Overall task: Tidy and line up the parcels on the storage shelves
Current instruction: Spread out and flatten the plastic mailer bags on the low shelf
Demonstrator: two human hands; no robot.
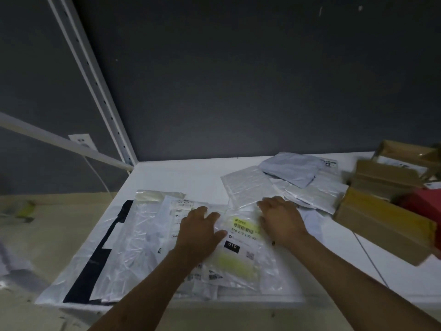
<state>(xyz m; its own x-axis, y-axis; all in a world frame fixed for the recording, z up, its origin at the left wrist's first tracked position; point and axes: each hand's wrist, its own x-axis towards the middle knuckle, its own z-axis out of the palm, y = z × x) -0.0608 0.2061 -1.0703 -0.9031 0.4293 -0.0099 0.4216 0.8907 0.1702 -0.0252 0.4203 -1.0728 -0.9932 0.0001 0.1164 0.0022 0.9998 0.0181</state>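
Partly beneath left hand (199, 231) and right hand (282, 219), labelled parcel (242, 253); boxes (381, 211) blurry.

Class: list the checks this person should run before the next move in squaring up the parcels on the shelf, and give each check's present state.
1. Left hand flat on the yellow-labelled parcel: ok.
2. Right hand has a grip on that parcel's far edge: cannot tell, fingers blurred.
3. Edges of the stack lined up: not ok, bags lie fanned and skewed.
4. Silver mailers apart from the stack: not ok, one meets it by the right hand.
5. Bare shelf behind the stack: ok.
6. Striped bag fully on the shelf: cannot tell.
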